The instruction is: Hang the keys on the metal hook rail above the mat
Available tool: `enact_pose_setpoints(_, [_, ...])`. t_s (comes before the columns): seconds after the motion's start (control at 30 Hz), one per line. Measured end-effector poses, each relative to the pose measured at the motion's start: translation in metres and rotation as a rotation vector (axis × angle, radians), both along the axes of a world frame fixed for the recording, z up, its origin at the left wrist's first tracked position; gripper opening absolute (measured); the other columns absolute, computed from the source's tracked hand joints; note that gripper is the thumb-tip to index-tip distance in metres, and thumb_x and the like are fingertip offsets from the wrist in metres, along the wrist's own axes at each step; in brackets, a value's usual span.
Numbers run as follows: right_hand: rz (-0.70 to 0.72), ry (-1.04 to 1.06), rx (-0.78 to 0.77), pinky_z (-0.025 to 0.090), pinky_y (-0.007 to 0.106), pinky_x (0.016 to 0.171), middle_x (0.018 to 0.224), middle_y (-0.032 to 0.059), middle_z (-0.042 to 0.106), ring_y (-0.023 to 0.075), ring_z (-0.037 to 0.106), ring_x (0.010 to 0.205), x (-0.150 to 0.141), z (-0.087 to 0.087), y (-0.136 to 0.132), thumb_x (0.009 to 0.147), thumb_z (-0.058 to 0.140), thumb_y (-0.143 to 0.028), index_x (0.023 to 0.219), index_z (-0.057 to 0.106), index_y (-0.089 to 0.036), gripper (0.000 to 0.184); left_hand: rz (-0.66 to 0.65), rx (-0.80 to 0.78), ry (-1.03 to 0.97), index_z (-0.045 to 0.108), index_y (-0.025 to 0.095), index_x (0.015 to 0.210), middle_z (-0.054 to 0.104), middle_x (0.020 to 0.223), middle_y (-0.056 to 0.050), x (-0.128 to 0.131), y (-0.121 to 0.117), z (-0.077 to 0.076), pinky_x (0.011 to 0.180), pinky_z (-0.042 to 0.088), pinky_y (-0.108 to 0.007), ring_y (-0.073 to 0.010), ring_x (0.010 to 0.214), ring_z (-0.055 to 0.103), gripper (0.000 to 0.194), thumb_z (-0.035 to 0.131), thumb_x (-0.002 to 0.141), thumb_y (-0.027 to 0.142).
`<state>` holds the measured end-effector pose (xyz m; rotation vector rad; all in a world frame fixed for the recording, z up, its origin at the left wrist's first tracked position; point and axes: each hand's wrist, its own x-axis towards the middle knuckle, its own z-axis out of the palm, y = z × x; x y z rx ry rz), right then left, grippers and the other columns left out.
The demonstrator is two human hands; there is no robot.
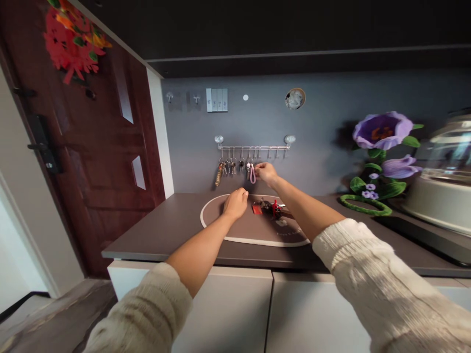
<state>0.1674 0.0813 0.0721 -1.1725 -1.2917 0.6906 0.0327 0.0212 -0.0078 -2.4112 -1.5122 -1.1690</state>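
Two hands of ours are at work by the wall. R hand is up at the hook rail, fingers bent, tips at or just beside the pink strap; can't tell if they've got a grip on it or are only touching. L hand is low over the mat, fingers curled in; can't tell if anything's inside, b/c the back of it faces us.

Main risk, we'd say: a sideways tug on the strap could swing it into the key bunch to its L & knock keys off, b/c the hooks sit v. close together. Rail looks to hang on suction cups, so a hard downward pull might pop one loose & bring the whole lot down. A poor pinch w/ the fingertips could also drop the strap onto the red & black bits below, & it'd get mixed in.

Position-wise: strap hangs under the rail approx. mid-length, immediately L of R fingertips, & up & a bit R of L hand. Red & black bits lie on the mat, below R hand & to the R of L hand, apart from both, w/ a small red piece at their L end. Mat's flat on the surface.
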Motion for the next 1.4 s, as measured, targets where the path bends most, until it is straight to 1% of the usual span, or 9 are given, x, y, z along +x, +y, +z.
enact_pose_setpoints(0.1, [0.058,0.031,-0.019,0.051,0.026,0.058,0.059,-0.0008,0.056,0.0071,0.053,0.051,0.003,-0.002,-0.007,0.074,0.049,-0.005,0.067,0.049,-0.015,0.012,-0.014,-0.001,-0.003,0.053,0.017,0.083,0.062,0.084,-0.006,-0.001,0.002,-0.001,0.072,0.038,-0.027,-0.0163,0.081,0.056,0.026,0.03,0.089,0.027])
enact_pose_setpoints(0.37, [0.062,0.04,-0.04,0.05,0.024,0.061,0.058,-0.0016,0.056,0.0074,0.055,0.053,0.01,-0.006,-0.028,0.074,0.05,-0.004,0.07,0.05,-0.015,0.011,-0.08,0.007,-0.015,0.055,0.018,0.086,0.062,0.086,-0.006,-0.001,0.003,-0.004,0.074,0.039,-0.028,-0.016,0.082,0.056,0.025,0.031,0.089,0.027])
enact_pose_setpoints(0.53, [0.155,0.009,-0.047,0.049,0.021,0.061,0.06,0.0004,0.059,0.0083,0.059,0.057,0.016,-0.007,-0.042,0.074,0.051,-0.004,0.067,0.049,-0.014,0.012,-0.098,0.0,0.009,0.056,0.018,0.087,0.063,0.088,-0.007,-0.001,-0.001,-0.003,0.076,0.04,-0.028,-0.0165,0.084,0.055,0.025,0.032,0.088,0.027])
enact_pose_setpoints(0.77, [0.124,0.0,-0.037,0.048,0.021,0.059,0.063,0.0011,0.061,0.008,0.057,0.055,0.028,-0.015,-0.061,0.074,0.055,-0.009,0.071,0.053,-0.015,0.007,-0.126,0.016,0.048,0.056,0.017,0.087,0.062,0.09,-0.007,-0.001,-0.006,-0.002,0.078,0.04,-0.029,-0.017,0.087,0.055,0.025,0.032,0.088,0.025])
enact_pose_setpoints(0.93, [0.09,-0.097,0.022,0.045,0.02,0.062,0.067,0.002,0.063,0.007,0.055,0.058,0.039,-0.031,-0.073,0.074,0.055,-0.01,0.074,0.057,-0.014,0.004,-0.134,0.026,0.072,0.056,0.018,0.086,0.062,0.088,-0.007,0.001,-0.009,-0.002,0.078,0.04,-0.029,-0.0171,0.085,0.055,0.026,0.031,0.088,0.026])
enact_pose_setpoints(1.03, [0.057,-0.193,0.061,0.045,0.022,0.068,0.07,0.002,0.064,0.0084,0.057,0.064,0.049,-0.045,-0.077,0.073,0.055,-0.008,0.075,0.059,-0.014,0.008,-0.147,0.02,0.084,0.055,0.018,0.086,0.062,0.089,-0.007,0.002,-0.011,-0.002,0.078,0.04,-0.029,-0.017,0.086,0.055,0.026,0.031,0.088,0.026])
enact_pose_setpoints(1.17, [-0.008,-0.417,0.108,0.045,0.026,0.076,0.078,0.0025,0.066,0.0111,0.058,0.073,0.062,-0.059,-0.083,0.072,0.053,-0.007,0.078,0.064,-0.016,0.015,-0.155,0.018,0.1,0.055,0.018,0.086,0.062,0.09,-0.007,0.002,-0.014,-0.001,0.078,0.039,-0.029,-0.0176,0.086,0.055,0.026,0.03,0.088,0.027])
enact_pose_setpoints(1.3, [-0.051,-0.736,0.18,0.042,0.028,0.081,0.086,0.0035,0.067,0.0148,0.058,0.081,0.07,-0.065,-0.088,0.069,0.051,0.0,0.08,0.067,-0.018,0.026,-0.151,0.035,0.105,0.055,0.017,0.085,0.062,0.089,-0.007,0.001,-0.014,-0.002,0.077,0.039,-0.029,-0.0178,0.086,0.055,0.026,0.03,0.088,0.027])
enact_pose_setpoints(1.4, [-0.066,-0.963,0.228,0.04,0.027,0.083,0.091,0.0063,0.065,0.0167,0.057,0.086,0.072,-0.065,-0.087,0.068,0.051,0.001,0.083,0.068,-0.017,0.029,-0.165,0.047,0.101,0.054,0.017,0.084,0.062,0.088,-0.007,0.0,-0.013,-0.003,0.075,0.039,-0.029,-0.0179,0.083,0.055,0.026,0.03,0.088,0.027])
